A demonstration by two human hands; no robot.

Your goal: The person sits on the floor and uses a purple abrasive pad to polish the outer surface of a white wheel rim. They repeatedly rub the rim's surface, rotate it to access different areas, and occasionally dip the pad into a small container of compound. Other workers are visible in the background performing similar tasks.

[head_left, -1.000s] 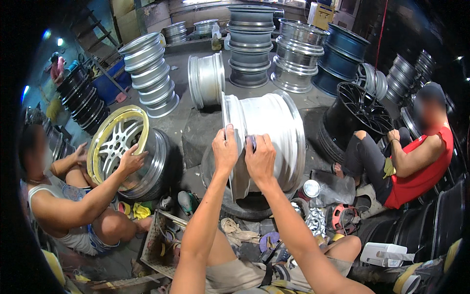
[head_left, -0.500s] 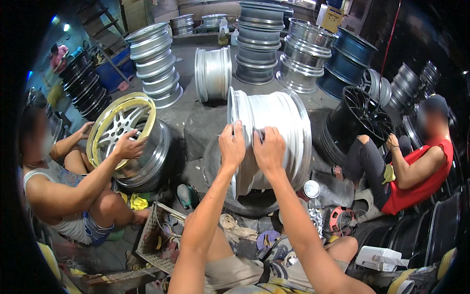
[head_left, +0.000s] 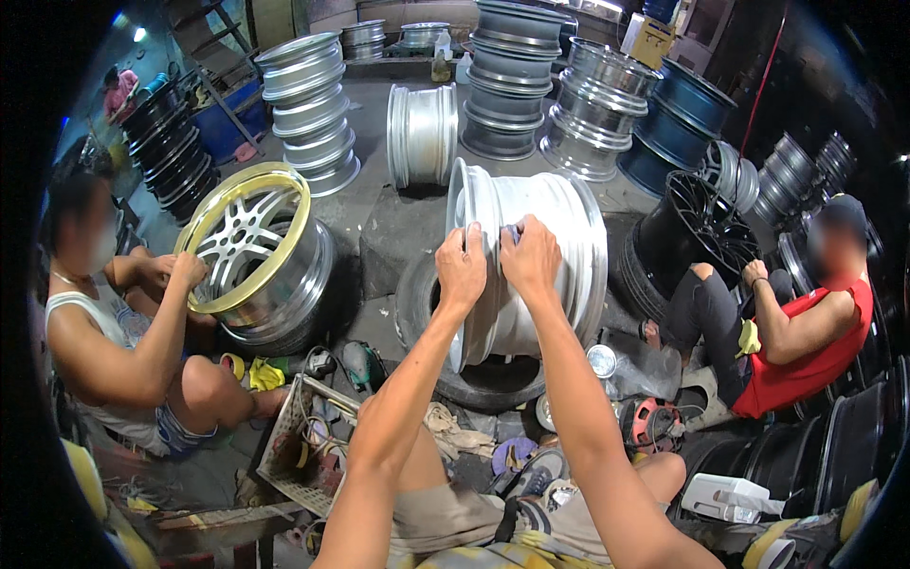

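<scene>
In front of me a silvery-white wheel rim (head_left: 559, 204) lies on its side upon a dark tyre (head_left: 414, 308). My left hand (head_left: 462, 270) is closed on the rim's near-left flange, thumb up along the edge. Bent over the barrel just right of that flange, my right hand (head_left: 533, 258) pinches a small dark grey-blue piece (head_left: 513, 231) against the metal. Most of that piece is hidden by the fingers, and its kind does not show.
A person at left handles a yellow-edged spoked rim (head_left: 249, 237); another at right sits by a black rim (head_left: 697, 223). Rim stacks (head_left: 308, 114) stand behind. Near my legs are a plastic basket (head_left: 284, 446), a red-and-black power tool (head_left: 652, 424) and a white container (head_left: 730, 496).
Both my hands have moved slightly up along the rim, the right one still pressing on the barrel. The person at left has drawn both hands together at the yellow-edged rim's near side.
</scene>
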